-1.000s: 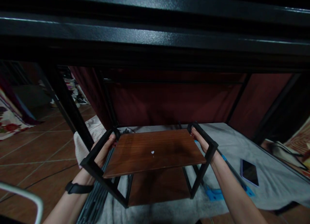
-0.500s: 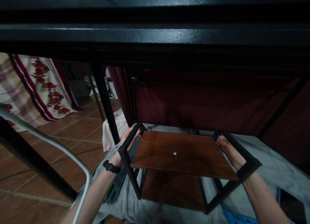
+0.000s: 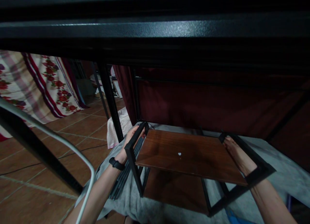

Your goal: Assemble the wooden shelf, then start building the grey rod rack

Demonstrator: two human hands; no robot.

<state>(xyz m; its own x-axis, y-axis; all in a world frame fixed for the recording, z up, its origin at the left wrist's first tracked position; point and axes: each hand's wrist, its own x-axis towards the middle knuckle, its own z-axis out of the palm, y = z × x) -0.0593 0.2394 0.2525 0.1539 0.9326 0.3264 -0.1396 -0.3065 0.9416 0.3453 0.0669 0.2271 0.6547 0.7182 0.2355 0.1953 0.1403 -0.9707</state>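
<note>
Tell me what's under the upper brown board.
A lower brown board, with grey cloth beside it. The upper board covers the lower one's far part, hiding anything there.

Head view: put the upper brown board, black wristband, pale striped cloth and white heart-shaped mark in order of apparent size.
1. Upper brown board
2. Pale striped cloth, partly hidden by a black post
3. Black wristband
4. White heart-shaped mark
</note>
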